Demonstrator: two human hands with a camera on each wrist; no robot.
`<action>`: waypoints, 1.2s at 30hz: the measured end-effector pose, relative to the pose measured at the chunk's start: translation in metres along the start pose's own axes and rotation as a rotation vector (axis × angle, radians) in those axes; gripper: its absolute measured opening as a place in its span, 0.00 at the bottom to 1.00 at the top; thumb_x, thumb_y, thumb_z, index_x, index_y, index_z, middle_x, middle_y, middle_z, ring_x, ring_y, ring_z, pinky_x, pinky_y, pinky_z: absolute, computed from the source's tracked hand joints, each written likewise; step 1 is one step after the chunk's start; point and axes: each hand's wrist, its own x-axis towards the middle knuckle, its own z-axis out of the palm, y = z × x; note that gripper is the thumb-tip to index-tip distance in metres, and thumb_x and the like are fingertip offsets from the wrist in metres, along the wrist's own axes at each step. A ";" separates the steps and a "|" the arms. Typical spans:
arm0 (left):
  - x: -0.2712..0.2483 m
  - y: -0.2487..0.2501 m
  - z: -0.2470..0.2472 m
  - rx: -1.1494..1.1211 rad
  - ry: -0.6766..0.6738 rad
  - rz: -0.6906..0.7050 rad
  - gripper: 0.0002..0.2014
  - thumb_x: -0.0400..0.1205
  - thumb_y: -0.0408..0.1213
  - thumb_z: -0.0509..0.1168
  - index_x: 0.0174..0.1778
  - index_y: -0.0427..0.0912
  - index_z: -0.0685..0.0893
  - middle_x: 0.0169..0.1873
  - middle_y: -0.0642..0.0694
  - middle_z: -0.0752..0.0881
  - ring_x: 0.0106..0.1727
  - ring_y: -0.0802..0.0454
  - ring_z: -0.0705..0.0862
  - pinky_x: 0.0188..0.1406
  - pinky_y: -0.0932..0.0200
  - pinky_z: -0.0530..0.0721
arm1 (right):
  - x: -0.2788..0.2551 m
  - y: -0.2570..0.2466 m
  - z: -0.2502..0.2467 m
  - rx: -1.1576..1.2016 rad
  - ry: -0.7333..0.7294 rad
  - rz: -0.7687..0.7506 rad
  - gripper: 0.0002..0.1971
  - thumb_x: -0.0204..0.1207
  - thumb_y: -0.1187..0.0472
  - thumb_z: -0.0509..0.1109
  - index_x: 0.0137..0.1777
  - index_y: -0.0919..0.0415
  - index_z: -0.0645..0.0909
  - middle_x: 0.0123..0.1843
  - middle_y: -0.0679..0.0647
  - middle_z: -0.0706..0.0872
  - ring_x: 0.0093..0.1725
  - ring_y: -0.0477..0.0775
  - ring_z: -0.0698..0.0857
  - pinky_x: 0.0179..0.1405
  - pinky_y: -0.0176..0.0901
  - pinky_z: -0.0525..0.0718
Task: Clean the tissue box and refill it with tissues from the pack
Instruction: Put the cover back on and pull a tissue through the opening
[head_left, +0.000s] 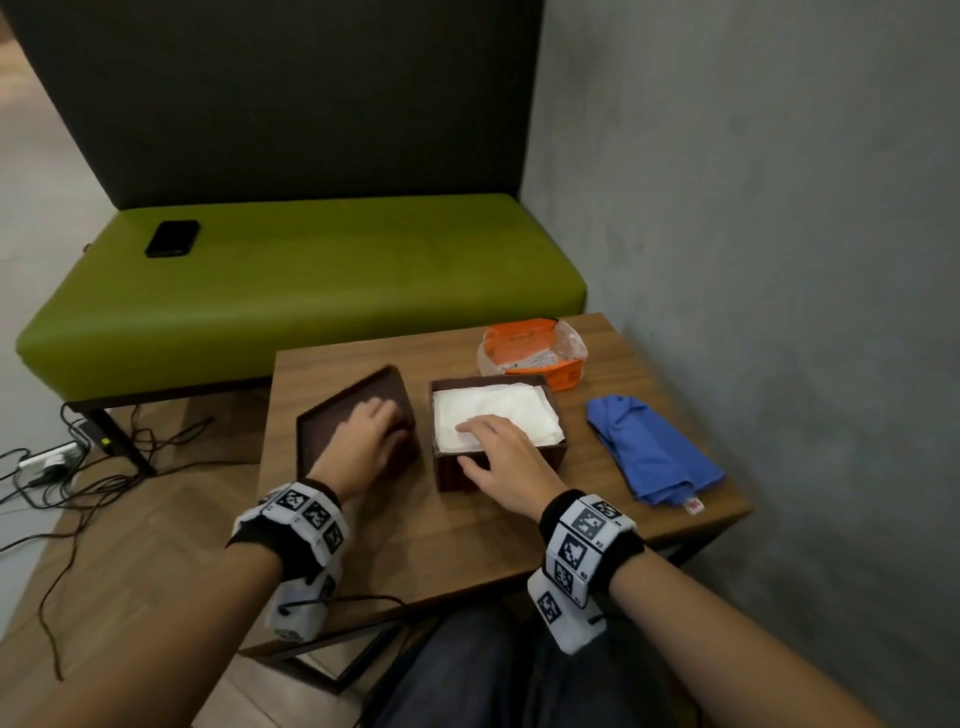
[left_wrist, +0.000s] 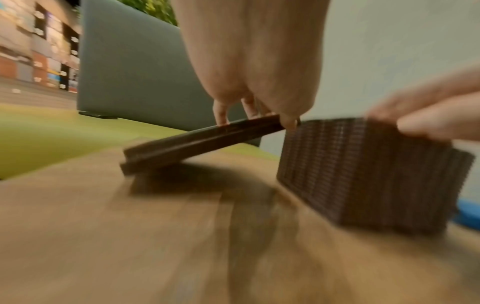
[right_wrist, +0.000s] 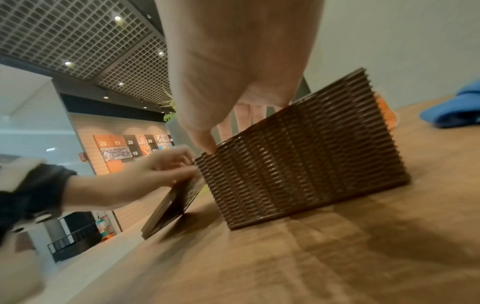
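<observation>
Tissue box (head_left: 498, 462): dark brown, woven ribbed walls, square, open-topped, on wooden table (head_left: 467, 540); white tissues (head_left: 493, 415) fill it. Lid (head_left: 332, 415): flat, brown, tilted, one edge on the table, left of the box. Tissue pack (head_left: 535, 353): orange-and-clear plastic, behind. Blue cloth (head_left: 654, 457): crumpled, at right. Green padded bench (head_left: 311, 291), grey wall. Left hand (head_left: 363, 441) pinches the lid's raised edge; right hand (head_left: 509, 462) lies flat, fingers on the tissues.

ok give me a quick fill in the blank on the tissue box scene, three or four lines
1. The left hand lifts the box lid by one edge, so it sits ____ on the table.
2. The right hand presses white ____ inside the tissue box.
3. The cloth right of the box is ____ in colour.
4. On the green bench lies a black ____.

Missing words: tilted; tissues; blue; phone
</observation>
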 end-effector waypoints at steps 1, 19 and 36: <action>0.004 0.002 -0.012 -0.099 0.122 -0.016 0.09 0.82 0.33 0.61 0.52 0.31 0.76 0.52 0.33 0.79 0.54 0.36 0.78 0.55 0.46 0.77 | 0.000 -0.001 -0.003 0.042 0.012 0.009 0.22 0.80 0.55 0.64 0.73 0.60 0.70 0.72 0.56 0.75 0.73 0.53 0.70 0.74 0.43 0.65; 0.035 0.134 -0.028 -1.364 0.356 -0.164 0.06 0.84 0.30 0.57 0.41 0.42 0.74 0.38 0.45 0.84 0.38 0.61 0.86 0.42 0.58 0.88 | 0.027 0.055 -0.073 0.247 0.133 0.086 0.55 0.53 0.34 0.77 0.79 0.35 0.49 0.78 0.54 0.65 0.78 0.53 0.62 0.76 0.53 0.66; 0.031 0.063 0.025 -0.669 0.021 -0.328 0.34 0.81 0.41 0.64 0.80 0.39 0.56 0.77 0.38 0.67 0.78 0.44 0.66 0.78 0.43 0.66 | 0.043 0.056 -0.057 -0.271 -0.360 -0.051 0.52 0.57 0.33 0.77 0.78 0.32 0.50 0.83 0.56 0.51 0.81 0.61 0.49 0.77 0.68 0.55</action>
